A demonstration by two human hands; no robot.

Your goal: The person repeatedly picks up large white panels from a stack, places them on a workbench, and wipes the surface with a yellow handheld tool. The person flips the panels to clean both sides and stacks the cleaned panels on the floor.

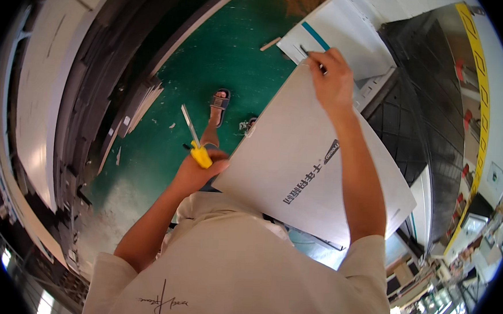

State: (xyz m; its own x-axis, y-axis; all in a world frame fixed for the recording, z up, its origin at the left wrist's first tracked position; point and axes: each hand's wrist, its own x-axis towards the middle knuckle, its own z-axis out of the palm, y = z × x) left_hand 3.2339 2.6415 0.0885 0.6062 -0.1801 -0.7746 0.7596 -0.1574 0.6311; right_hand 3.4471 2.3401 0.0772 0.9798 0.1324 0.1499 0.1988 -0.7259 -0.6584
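Observation:
My left hand [199, 171] is closed around a yellow-handled tool [201, 155]. A narrow, straight metal blade sticks out of it, pointing away over the green floor. My right hand [332, 84] is closed in a pinch on a dark pen-like stick [305, 49], partly hidden by the fingers. This hand is above the far corner of a large pale panel [281, 141]; whether it touches the panel I cannot tell. Dark print marks the panel's face, and its near left corner lies beside my left hand.
Another white panel [351, 25] with a teal strip lies beyond the far corner. Long boards [42, 86] stand stacked along the left. To the right is a dark slab-like surface [405, 97] near a yellow-edged band [481, 85]. My sandalled foot [220, 104] rests on the green floor [174, 100].

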